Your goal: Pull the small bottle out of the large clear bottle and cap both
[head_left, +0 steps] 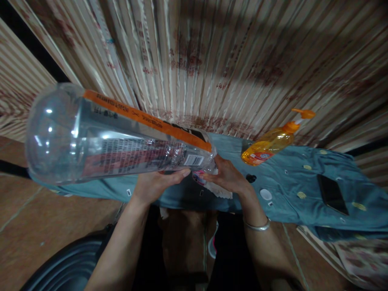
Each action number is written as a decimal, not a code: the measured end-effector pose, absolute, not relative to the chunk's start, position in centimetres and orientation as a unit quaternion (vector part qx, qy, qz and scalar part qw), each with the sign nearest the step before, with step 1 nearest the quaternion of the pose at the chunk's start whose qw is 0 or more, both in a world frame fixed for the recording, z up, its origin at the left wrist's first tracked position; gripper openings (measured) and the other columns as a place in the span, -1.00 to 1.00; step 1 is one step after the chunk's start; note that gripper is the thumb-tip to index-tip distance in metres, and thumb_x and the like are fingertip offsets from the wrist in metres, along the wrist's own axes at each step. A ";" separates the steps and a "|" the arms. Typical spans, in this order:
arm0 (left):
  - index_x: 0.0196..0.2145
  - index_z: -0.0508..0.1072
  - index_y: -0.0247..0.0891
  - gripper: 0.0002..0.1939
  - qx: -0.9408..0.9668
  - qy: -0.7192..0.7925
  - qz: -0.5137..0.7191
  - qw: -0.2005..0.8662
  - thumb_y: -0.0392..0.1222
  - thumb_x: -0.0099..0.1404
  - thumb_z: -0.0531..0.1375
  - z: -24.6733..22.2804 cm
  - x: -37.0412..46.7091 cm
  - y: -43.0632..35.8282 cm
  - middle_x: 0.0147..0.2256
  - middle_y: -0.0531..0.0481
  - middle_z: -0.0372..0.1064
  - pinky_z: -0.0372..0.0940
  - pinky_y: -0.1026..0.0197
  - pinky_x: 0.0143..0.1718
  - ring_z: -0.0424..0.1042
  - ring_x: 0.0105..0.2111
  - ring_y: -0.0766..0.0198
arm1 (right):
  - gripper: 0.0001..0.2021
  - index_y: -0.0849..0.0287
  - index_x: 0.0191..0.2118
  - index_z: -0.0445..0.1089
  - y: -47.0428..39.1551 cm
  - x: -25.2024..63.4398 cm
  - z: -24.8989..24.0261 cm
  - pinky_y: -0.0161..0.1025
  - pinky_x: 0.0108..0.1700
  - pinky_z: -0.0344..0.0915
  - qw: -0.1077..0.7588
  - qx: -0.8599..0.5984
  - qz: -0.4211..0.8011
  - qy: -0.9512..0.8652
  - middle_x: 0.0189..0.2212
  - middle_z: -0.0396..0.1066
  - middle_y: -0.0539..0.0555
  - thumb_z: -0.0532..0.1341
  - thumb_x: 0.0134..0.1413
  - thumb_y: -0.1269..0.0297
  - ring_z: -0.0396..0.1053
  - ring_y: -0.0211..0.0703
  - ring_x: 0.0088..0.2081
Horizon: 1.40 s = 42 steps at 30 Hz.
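A large clear plastic bottle [130,137] with an orange-banded printed label lies on its side in the air, its rounded end to the left. My left hand [157,184] grips it from below near the middle, thumb along the side and fingers hidden behind. At the narrower right end, my right hand [228,176] holds the bottle, most of its fingers out of sight. Just under that hand is a white packet with a pink and blue part [218,189], partly covered; whether my hand touches it I cannot tell.
On the teal cloth-covered table [291,178] stand or lie a pump bottle of orange liquid [262,147], a small black cap [251,178], a white round lid [266,194] and a black phone [332,194]. A pleated curtain [212,72] hangs behind. A dark ribbed tub [66,262] sits lower left.
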<state>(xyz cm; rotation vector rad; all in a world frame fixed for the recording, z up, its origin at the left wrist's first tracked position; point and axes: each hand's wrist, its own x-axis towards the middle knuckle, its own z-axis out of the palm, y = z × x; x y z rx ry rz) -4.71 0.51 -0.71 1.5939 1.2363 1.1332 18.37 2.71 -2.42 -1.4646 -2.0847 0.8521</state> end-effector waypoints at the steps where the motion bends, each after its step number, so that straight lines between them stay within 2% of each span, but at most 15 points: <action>1: -0.38 0.65 -0.19 -0.67 0.629 0.488 0.450 0.405 0.13 0.07 0.34 -0.7 -4.7 0.5 -0.32 -0.05 0.66 0.43 0.00 0.08 0.63 -0.22 0.05 | -0.45 0.15 0.13 0.30 2.7 18.4 -2.4 0.07 0.00 0.43 0.224 -0.532 0.309 -0.756 -0.05 0.54 0.18 0.33 0.04 0.07 0.52 0.20 -0.05; 5: -0.41 0.63 -0.20 -0.66 0.610 0.489 0.462 0.419 0.13 0.03 0.36 -0.5 -4.6 0.4 -0.35 -0.07 0.65 0.46 -0.03 0.03 0.63 -0.26 0.03 | -0.46 0.12 0.14 0.29 2.6 18.3 -2.2 0.05 0.01 0.41 0.227 -0.529 0.312 -0.756 -0.04 0.54 0.18 0.34 0.05 0.14 0.51 0.18 -0.03; 12: -0.40 0.64 -0.17 -0.73 0.617 0.496 0.452 0.410 0.07 0.05 0.34 -0.1 -4.5 0.3 -0.34 -0.05 0.66 0.47 0.02 0.01 0.63 -0.25 0.05 | -0.45 0.23 0.14 0.28 2.6 18.2 -2.2 0.03 0.01 0.41 0.220 -0.528 0.319 -0.755 -0.03 0.53 0.23 0.32 0.06 0.12 0.51 0.17 -0.03; 18: -0.42 0.64 -0.17 -0.77 0.622 0.492 0.455 0.405 0.03 0.06 0.35 -0.1 -4.6 0.3 -0.39 -0.02 0.65 0.48 0.05 -0.01 0.63 -0.28 0.08 | -0.44 0.17 0.15 0.29 2.7 18.3 -2.3 0.06 0.00 0.42 0.231 -0.526 0.319 -0.754 -0.05 0.54 0.18 0.32 0.05 0.10 0.52 0.19 -0.04; 30: -0.39 0.63 -0.18 -0.70 0.590 0.487 0.476 0.433 0.08 0.00 0.39 0.3 -4.2 0.2 -0.31 -0.05 0.66 0.46 -0.01 0.03 0.63 -0.22 0.01 | -0.44 0.05 0.16 0.30 2.7 18.2 -2.3 0.06 0.00 0.44 0.231 -0.530 0.314 -0.753 -0.06 0.55 0.12 0.34 0.04 0.10 0.52 0.20 -0.05; 37: -0.40 0.63 -0.14 -0.73 0.611 0.500 0.464 0.401 0.08 0.02 0.37 0.0 -4.5 0.2 -0.34 -0.01 0.66 0.49 0.06 -0.04 0.63 -0.26 0.07 | -0.41 0.20 0.17 0.29 2.7 18.2 -2.3 0.02 0.00 0.43 0.226 -0.532 0.308 -0.755 -0.07 0.54 0.19 0.35 0.04 0.12 0.52 0.16 -0.07; 42: -0.44 0.63 -0.15 -0.78 0.611 0.508 0.460 0.395 0.02 0.00 0.35 0.3 -4.4 0.2 -0.36 -0.01 0.66 0.48 0.06 -0.03 0.63 -0.27 0.06 | -0.44 0.19 0.16 0.29 2.7 18.2 -2.3 0.02 -0.02 0.43 0.227 -0.527 0.313 -0.757 -0.08 0.55 0.17 0.34 0.06 0.13 0.52 0.14 -0.10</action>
